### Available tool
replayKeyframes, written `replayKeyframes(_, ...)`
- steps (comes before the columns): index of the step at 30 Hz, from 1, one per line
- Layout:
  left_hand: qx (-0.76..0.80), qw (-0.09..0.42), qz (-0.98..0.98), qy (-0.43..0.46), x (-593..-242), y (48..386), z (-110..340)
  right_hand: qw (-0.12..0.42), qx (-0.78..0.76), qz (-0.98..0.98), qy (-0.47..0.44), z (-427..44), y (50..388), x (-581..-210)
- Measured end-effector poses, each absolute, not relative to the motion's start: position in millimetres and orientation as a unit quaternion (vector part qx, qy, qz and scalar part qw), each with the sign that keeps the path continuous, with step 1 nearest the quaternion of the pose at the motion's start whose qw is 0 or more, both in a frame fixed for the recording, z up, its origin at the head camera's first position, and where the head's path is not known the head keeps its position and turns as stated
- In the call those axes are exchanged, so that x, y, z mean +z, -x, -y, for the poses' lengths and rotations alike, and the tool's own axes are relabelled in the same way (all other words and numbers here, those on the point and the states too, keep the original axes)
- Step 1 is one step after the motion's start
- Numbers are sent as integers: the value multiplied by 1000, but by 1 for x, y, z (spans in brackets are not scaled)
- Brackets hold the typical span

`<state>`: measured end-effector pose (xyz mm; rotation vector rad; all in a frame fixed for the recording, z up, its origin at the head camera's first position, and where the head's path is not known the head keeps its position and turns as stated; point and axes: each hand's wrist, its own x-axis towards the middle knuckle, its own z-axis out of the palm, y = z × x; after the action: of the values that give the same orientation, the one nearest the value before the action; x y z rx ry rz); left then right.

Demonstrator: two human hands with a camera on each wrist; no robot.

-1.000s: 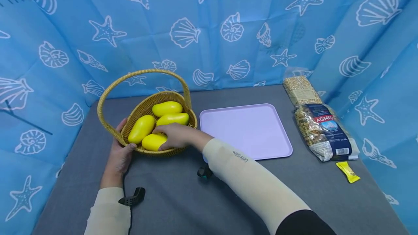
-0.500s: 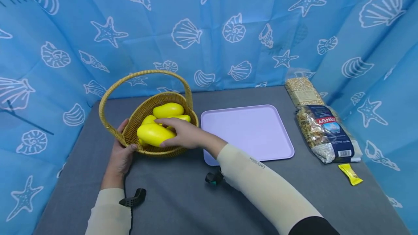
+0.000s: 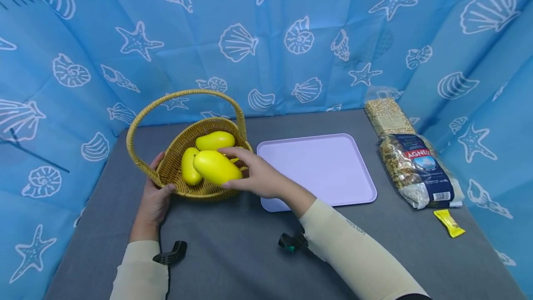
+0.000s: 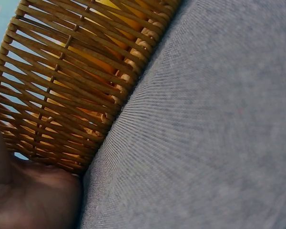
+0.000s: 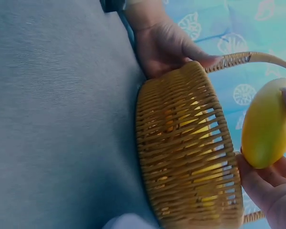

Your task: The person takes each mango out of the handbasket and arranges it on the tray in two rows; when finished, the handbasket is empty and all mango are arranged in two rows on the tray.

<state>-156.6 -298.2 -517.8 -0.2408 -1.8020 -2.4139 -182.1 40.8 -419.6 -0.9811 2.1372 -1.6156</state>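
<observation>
Wicker basket (image 5: 183, 155), held yellow oval (image 3: 216, 168) (mango, perhaps)

grain bag (image 3: 388, 117) — behind navy-labelled bag (image 3: 418, 168) | yellow packet (image 3: 449, 223) — in front | blue shell-print curtain (image 3: 266, 50)

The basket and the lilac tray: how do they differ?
The basket is woven and golden-brown; the tray is smooth and lilac. The basket has an arched handle and tall walls; the tray has a low rim. The left hand grips the basket, not the tray. Both rest on the grey cloth.
</observation>
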Motion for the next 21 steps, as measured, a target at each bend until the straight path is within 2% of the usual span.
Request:
replayKeyframes(9, -804, 59, 585, 91, -521, 156, 300, 94, -595, -740, 300, -77, 170, -427)
replayKeyframes(21, -801, 60, 590, 85, -518, 156, 299, 16, -622, -754, 210, -121, 186, -433)
